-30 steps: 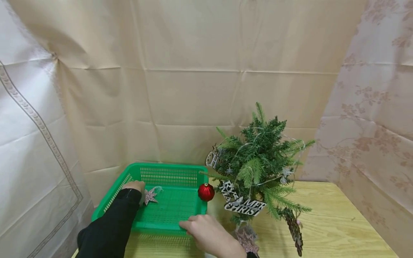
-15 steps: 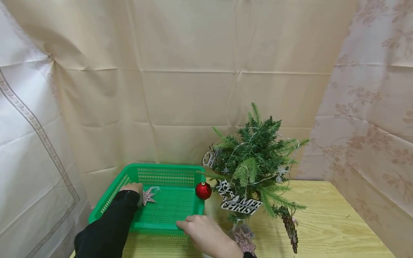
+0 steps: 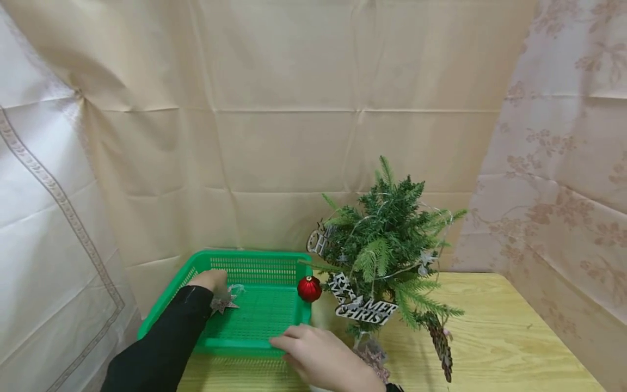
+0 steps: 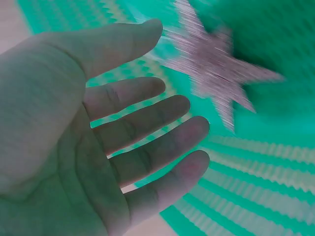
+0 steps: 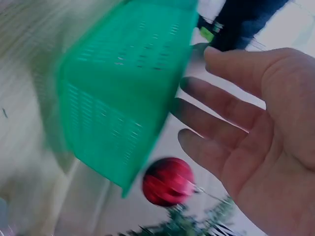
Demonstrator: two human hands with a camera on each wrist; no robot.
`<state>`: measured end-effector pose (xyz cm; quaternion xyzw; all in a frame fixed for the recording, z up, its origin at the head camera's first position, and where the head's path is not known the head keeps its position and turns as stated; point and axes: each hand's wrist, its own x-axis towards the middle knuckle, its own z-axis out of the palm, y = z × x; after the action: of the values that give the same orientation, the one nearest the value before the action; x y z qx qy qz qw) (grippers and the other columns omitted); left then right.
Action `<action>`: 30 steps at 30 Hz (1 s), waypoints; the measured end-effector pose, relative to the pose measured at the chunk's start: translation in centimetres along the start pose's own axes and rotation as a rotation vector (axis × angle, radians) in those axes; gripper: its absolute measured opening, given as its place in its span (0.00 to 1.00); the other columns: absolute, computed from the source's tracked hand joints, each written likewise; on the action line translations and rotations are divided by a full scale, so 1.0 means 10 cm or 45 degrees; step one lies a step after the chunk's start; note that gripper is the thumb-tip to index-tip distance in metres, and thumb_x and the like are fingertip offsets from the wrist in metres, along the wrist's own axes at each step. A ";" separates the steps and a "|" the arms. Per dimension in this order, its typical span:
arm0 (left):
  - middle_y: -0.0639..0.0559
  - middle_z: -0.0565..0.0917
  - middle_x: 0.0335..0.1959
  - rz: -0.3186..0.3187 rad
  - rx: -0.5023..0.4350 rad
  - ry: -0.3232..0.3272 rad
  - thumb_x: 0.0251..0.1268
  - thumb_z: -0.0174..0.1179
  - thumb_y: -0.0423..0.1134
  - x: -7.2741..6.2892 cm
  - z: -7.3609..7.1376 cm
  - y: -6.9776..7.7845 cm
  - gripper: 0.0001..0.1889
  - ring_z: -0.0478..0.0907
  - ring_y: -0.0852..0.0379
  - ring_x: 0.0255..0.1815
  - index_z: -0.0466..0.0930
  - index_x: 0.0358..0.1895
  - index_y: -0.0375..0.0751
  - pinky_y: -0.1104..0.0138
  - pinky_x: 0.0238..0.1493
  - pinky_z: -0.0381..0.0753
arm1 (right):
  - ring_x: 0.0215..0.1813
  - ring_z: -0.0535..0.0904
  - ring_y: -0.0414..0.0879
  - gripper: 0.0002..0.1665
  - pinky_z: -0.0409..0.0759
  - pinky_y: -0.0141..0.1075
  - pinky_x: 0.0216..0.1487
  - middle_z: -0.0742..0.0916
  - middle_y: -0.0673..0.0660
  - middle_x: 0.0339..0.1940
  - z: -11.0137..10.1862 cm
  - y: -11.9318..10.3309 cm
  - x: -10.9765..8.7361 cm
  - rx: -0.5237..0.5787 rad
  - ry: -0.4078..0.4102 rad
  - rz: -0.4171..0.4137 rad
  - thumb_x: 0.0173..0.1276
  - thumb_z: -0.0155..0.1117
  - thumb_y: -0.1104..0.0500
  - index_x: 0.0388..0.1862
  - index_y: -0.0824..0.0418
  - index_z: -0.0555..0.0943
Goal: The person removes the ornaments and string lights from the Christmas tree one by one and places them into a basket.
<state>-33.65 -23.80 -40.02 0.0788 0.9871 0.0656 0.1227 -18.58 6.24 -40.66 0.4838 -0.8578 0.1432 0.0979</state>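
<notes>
My left hand [image 3: 211, 281] reaches into a green plastic basket [image 3: 245, 344]. In the left wrist view its fingers are spread and fairly straight, and the palm holds nothing. Just beyond the fingertips lies a glittery pinkish star ornament [image 4: 209, 61], with a clear ribbon loop; in the head view the hand partly covers this star [image 3: 224, 305]. My right hand [image 3: 320, 354] is at the basket's front right rim. Seen from the right wrist, its fingers are loosely extended, with fingertips right at the rim.
Right of the basket stands a small Christmas tree [image 3: 392, 239]. From it hang a red ball [image 3: 309, 288] close to the basket's right rim, a Merry Christmas sign [image 3: 367, 311] and a pine cone [image 3: 441, 348]. Another pink star [image 3: 374, 362] is beside the right wrist. A beige cloth [image 3: 284, 152] hangs behind.
My left hand has shifted a little to the right inside the basket and now overlaps the star. The right hand stays at the front rim. The head view has shifted slightly.
</notes>
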 end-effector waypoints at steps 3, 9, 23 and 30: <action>0.39 0.84 0.46 0.110 -0.092 0.059 0.64 0.71 0.39 -0.07 -0.04 0.13 0.15 0.81 0.37 0.48 0.83 0.48 0.33 0.48 0.48 0.80 | 0.51 0.81 0.34 0.20 0.76 0.20 0.47 0.85 0.45 0.51 -0.14 -0.01 -0.12 0.081 0.025 -0.008 0.76 0.63 0.58 0.65 0.51 0.81; 0.37 0.84 0.53 0.343 -0.194 0.255 0.68 0.68 0.43 -0.27 -0.05 0.42 0.23 0.81 0.38 0.54 0.81 0.59 0.32 0.49 0.53 0.80 | 0.47 0.80 0.32 0.21 0.75 0.19 0.47 0.85 0.44 0.50 -0.40 -0.04 -0.37 0.169 0.115 -0.057 0.78 0.61 0.58 0.68 0.52 0.79; 0.54 0.88 0.45 0.891 -0.512 0.500 0.72 0.64 0.47 -1.04 0.02 1.19 0.13 0.83 0.64 0.38 0.87 0.51 0.45 0.67 0.38 0.83 | 0.54 0.84 0.42 0.28 0.78 0.25 0.55 0.84 0.50 0.59 -0.89 -0.05 -1.09 0.210 0.426 -0.126 0.73 0.66 0.65 0.71 0.56 0.76; 0.59 0.87 0.41 1.225 -0.723 0.366 0.75 0.62 0.44 -1.33 0.24 1.57 0.09 0.82 0.71 0.37 0.86 0.49 0.47 0.74 0.37 0.82 | 0.59 0.82 0.44 0.20 0.75 0.24 0.59 0.85 0.50 0.60 -1.11 0.10 -1.46 -0.009 0.590 0.026 0.81 0.56 0.53 0.67 0.56 0.79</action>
<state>-18.15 -10.44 -36.93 0.4732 0.7906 0.3866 -0.0400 -11.63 22.23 -34.90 0.4290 -0.8177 0.2485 0.2925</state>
